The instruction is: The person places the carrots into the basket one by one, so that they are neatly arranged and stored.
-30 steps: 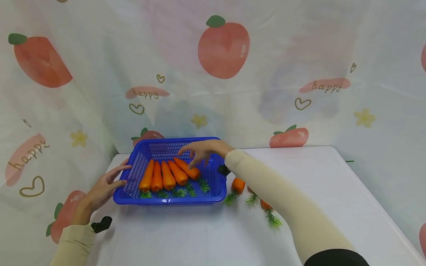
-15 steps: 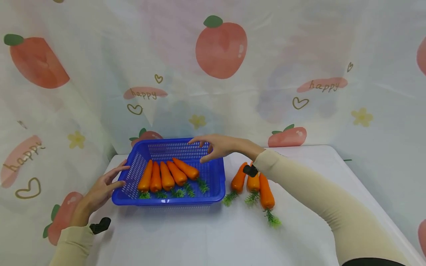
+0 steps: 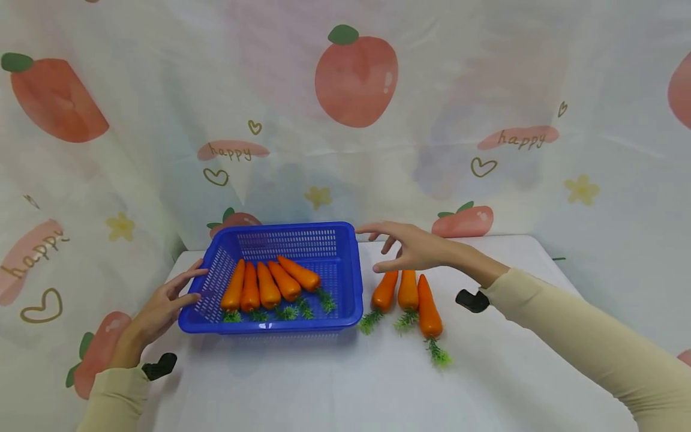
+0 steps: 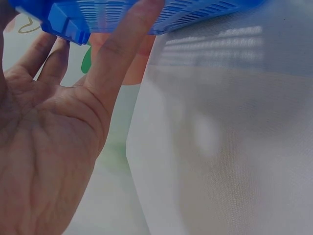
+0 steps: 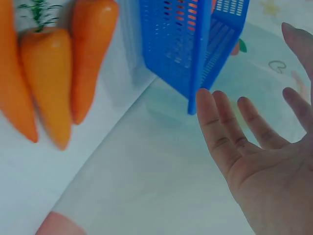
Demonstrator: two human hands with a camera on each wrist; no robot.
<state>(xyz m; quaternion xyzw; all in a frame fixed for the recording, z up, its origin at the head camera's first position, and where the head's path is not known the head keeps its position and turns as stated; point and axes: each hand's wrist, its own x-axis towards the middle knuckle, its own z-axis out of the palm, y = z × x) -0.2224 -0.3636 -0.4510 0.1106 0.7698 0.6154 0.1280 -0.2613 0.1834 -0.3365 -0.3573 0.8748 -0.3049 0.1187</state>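
A blue plastic basket (image 3: 351, 273) with slotted walls sits at the left of the table. Several orange carrots (image 3: 269, 288) with green tops lie side by side in it. My left hand (image 3: 162, 309) rests on the basket's left rim, thumb and fingers spread; the left wrist view shows the thumb (image 4: 117, 54) along the basket's side. To the right of the basket, my right hand (image 3: 415, 246) hovers with extended fingers and holds nothing. Below it, three more carrots (image 5: 46, 68) lie on the table, their tips partly hidden by the hand in the head view.
The table has a white cover (image 3: 302, 384). Behind and beside it hangs a pale curtain (image 3: 432, 72) printed with fruit, hearts and flowers. A small black device (image 3: 472, 300) sits at the right wrist, another (image 3: 160, 366) at the left.
My right hand has moved right, from above the carrots in the basket to beyond its right rim, uncovering the three carrots on the table. The left hand stays at the rim.
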